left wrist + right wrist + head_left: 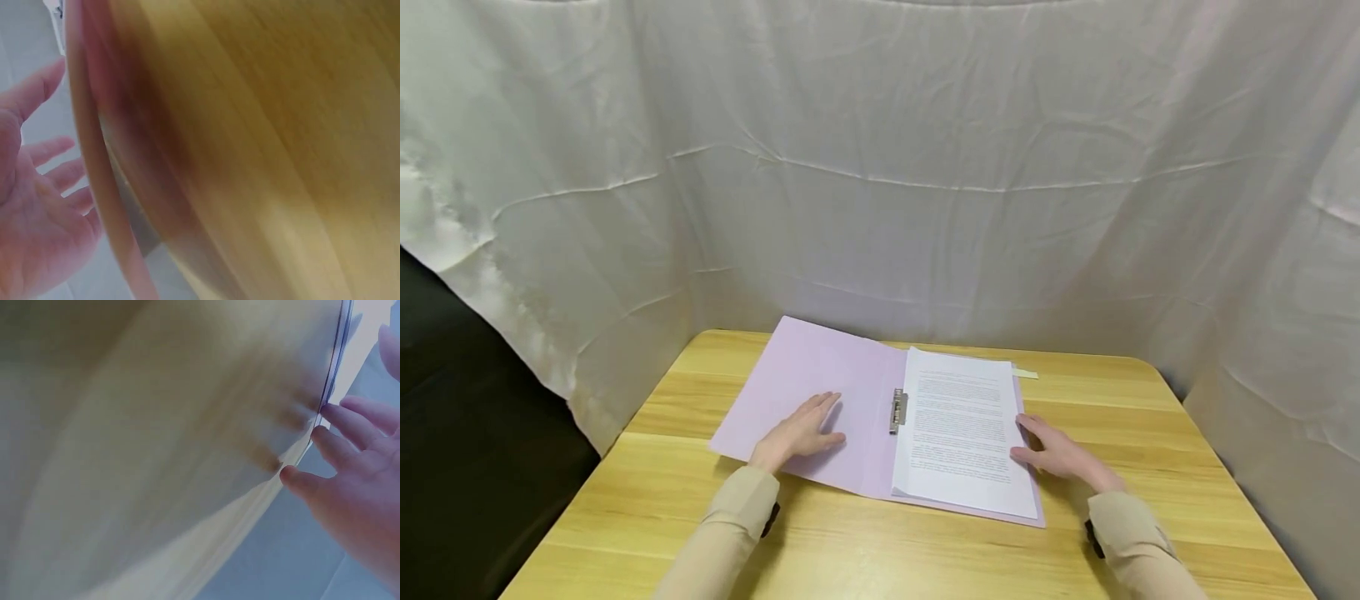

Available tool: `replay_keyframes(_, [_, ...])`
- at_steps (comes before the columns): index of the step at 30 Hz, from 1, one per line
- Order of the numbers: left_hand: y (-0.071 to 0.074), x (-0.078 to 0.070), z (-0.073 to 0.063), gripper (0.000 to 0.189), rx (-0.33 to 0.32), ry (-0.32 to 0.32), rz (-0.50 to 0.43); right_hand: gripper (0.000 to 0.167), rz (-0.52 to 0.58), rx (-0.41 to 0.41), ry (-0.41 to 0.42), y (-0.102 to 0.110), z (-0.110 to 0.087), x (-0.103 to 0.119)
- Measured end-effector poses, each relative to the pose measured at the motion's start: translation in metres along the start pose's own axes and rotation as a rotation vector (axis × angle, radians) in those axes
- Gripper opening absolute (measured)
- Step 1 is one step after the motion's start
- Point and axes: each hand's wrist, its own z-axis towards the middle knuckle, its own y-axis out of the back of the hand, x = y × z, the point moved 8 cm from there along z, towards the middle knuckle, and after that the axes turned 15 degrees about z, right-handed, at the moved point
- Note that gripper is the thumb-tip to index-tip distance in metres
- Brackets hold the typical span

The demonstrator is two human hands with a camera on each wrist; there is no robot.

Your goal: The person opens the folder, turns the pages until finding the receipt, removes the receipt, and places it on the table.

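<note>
A pale purple folder [820, 367] lies spread out on the wooden table, its left cover slightly raised off the surface. Near the fold sits a metal clip [895, 412]. Printed sheets [964, 429] form a stack on the folder's right side. My left hand [801, 433] is over the left cover, fingers extended and holding nothing; the left wrist view shows its palm and spread fingers. At the right edge of the sheets and folder is my right hand [1052, 450], its fingertips touching or very close to that edge, as in the right wrist view [362, 481].
A pale tab [1026, 374] sticks out past the folder's upper right edge. Grey-white curtains [925, 167] hang behind and beside the wooden table [880, 558]. A black area [467, 433] shows at the far left.
</note>
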Motion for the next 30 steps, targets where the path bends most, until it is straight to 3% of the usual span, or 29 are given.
replay_keyframes(7, [-0.010,0.000,0.012,0.083,0.050,-0.026,-0.060,0.064,-0.035,-0.038,-0.004,-0.002,0.012,0.003])
replay_keyframes(11, [-0.017,0.002,0.015,0.085,0.081,-0.015,-0.096,0.077,-0.031,-0.035,-0.040,-0.007,0.017,0.004])
replay_keyframes(16, [-0.024,0.003,0.012,0.086,0.117,0.020,-0.115,0.090,-0.025,-0.008,-0.106,-0.010,0.018,0.003])
replay_keyframes(25, [-0.027,0.000,0.009,0.091,0.152,0.059,-0.124,0.084,-0.158,-0.002,-0.077,-0.005,0.016,0.008])
replay_keyframes(30, [-0.025,-0.004,0.002,0.096,0.179,0.032,-0.139,0.087,-0.162,0.023,-0.094,-0.003,0.011,0.010])
